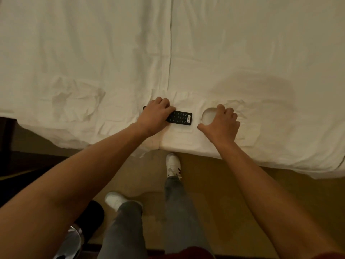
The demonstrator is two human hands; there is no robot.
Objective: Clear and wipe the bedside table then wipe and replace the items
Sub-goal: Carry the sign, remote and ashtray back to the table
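Note:
A black remote control [180, 118] lies on the white bed sheet [93, 62] close to the bed's near edge. My left hand [155, 114] lies over its left end with fingers curled round it, so only the right half with the buttons shows. Just right of the remote sits a white round dish-like object [208, 116], pressed into the sheet. My right hand [222, 124] is on its right side, fingers curled over its rim and thumb spread toward me. The bedside table is out of view.
The bed fills the upper half, its edge [186, 149] running across the middle. Dark furniture [7, 143] stands at the left. A bin with a shiny rim and black liner [78, 234] is on the floor at lower left, beside my feet.

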